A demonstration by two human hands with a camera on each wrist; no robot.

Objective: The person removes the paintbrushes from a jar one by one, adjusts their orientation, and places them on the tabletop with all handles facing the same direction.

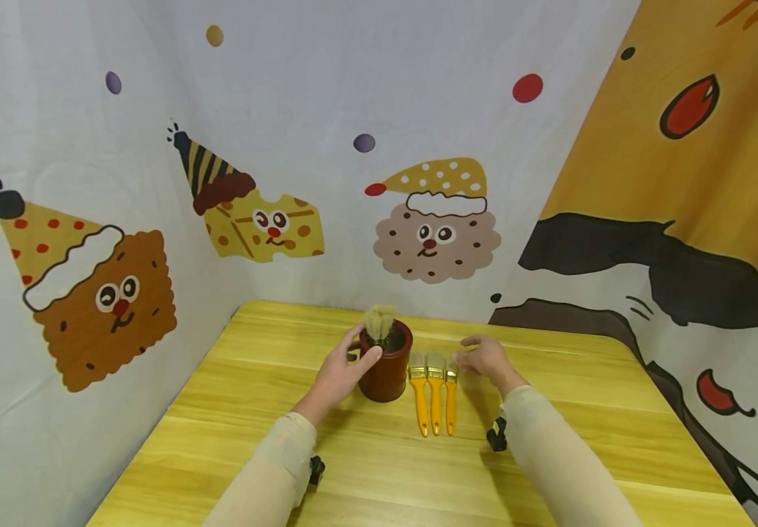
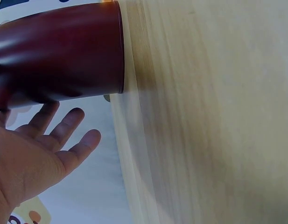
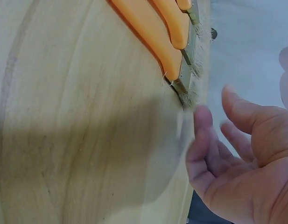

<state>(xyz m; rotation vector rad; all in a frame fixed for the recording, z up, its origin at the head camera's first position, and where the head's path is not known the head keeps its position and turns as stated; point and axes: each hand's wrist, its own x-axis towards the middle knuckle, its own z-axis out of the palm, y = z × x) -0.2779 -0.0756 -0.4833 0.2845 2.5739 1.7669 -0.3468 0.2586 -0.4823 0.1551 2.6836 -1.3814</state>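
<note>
A dark red-brown mug (image 1: 384, 375) stands upright on the table, with pale bristle tufts (image 1: 379, 322) rising above its rim. My left hand (image 1: 339, 373) is at the mug's left side, thumb overlapping the front near the rim; in the left wrist view its other fingers (image 2: 71, 126) spread beside the mug wall. Right of the mug, three flat paintbrushes (image 1: 435, 395) with orange handles lie side by side, bristles pointing away from me. Just right of the narrowest brush (image 1: 451, 395), my right hand (image 1: 487, 360) hovers with loosely bent fingers around nothing, near the bristle ends (image 3: 188, 98).
The wooden table (image 1: 233, 439) ends at a white cloth backdrop (image 1: 326, 88) printed with cartoon snacks. Black wrist devices sit under the left sleeve (image 1: 273, 468) and the right sleeve (image 1: 556, 454).
</note>
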